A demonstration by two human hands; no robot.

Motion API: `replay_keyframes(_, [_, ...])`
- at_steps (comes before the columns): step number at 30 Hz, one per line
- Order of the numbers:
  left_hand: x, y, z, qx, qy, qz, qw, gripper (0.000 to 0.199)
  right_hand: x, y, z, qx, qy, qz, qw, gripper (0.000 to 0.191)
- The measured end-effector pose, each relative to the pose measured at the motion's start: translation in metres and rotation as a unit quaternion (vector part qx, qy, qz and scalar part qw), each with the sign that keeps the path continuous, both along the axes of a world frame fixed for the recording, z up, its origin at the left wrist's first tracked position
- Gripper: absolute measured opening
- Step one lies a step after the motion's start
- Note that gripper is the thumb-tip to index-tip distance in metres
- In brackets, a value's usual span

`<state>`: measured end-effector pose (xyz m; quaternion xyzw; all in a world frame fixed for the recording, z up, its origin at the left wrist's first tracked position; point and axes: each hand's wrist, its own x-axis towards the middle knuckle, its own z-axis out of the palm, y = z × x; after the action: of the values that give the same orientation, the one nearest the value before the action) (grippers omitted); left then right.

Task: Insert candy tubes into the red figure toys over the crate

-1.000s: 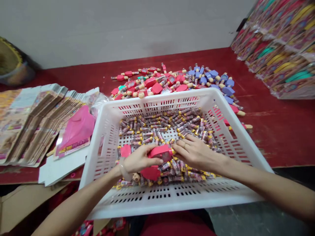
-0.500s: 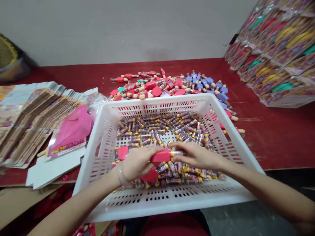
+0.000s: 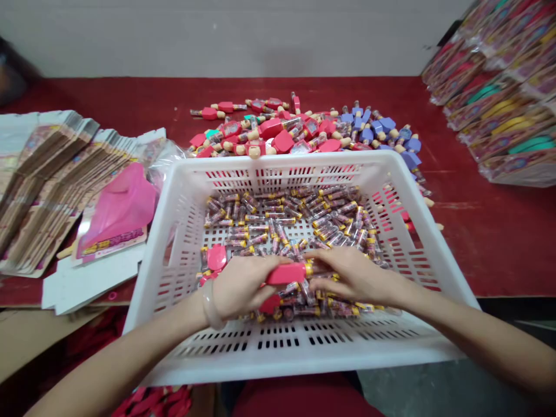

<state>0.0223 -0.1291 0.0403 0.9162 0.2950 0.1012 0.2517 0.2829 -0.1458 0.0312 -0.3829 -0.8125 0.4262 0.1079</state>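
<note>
From your head camera, both bare hands meet over a white, slotted plastic basket (image 3: 313,364). Your left hand (image 3: 243,284), with a pale bangle (image 3: 211,304) at the wrist, is closed on a flat-sided red plastic piece (image 3: 285,274), thumb on top and fingers beneath. Your right hand (image 3: 351,275) has thumb and fingers drawn in around a clear, yellow-ended tube (image 3: 320,267), partly hidden; how firmly, you cannot tell. The yellow end touches the red piece's right end, above the basket's middle.

The step in hand looks like fitting tube to piece; the next move seems to call for a straight line between them and a steady left grip.

Similar tubes (image 3: 336,231) lie strewn across the basket floor. Behind it, on a red table (image 3: 504,237), is a heap of red pieces with wooden knobs (image 3: 282,141), blue-violet ones (image 3: 367,134) at its right. Printed cards (image 3: 47,191) fan out at left, beside a pink plastic scoop shape (image 3: 124,202). Clear-wrapped packages (image 3: 504,116) are stacked at right, against a grey wall (image 3: 217,46).
</note>
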Motion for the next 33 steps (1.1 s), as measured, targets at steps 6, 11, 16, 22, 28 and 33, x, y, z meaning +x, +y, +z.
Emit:
replay_keyframes(6, [0.001,-0.001,-0.001,-0.032,-0.013,-0.022,0.999,0.034,-0.004,-0.014,-0.002,0.073,0.015,-0.021,0.997,0.031])
replay_keyframes(11, [0.0,-0.006,-0.01,0.224,-0.011,-0.067,0.972,0.036,-0.004,-0.009,-0.012,-0.298,0.078,-0.022,0.951,0.05])
replay_keyframes(16, [0.005,-0.001,-0.011,-0.118,0.023,0.012,0.993,0.032,-0.001,-0.004,-0.006,-0.008,-0.017,-0.012,1.0,0.038])
replay_keyframes(22, [0.005,-0.006,-0.009,-0.066,0.015,-0.05,0.996,0.034,-0.003,-0.018,-0.011,-0.092,0.036,-0.015,0.995,0.031])
replay_keyframes(28, [0.002,-0.005,-0.022,0.244,0.018,-0.113,0.963,0.036,-0.001,-0.009,-0.037,-0.592,0.175,-0.015,0.787,0.049])
replay_keyframes(33, [0.005,0.003,-0.028,-0.053,0.043,-0.02,0.997,0.031,0.003,0.002,-0.02,-0.232,0.063,-0.066,0.968,0.04])
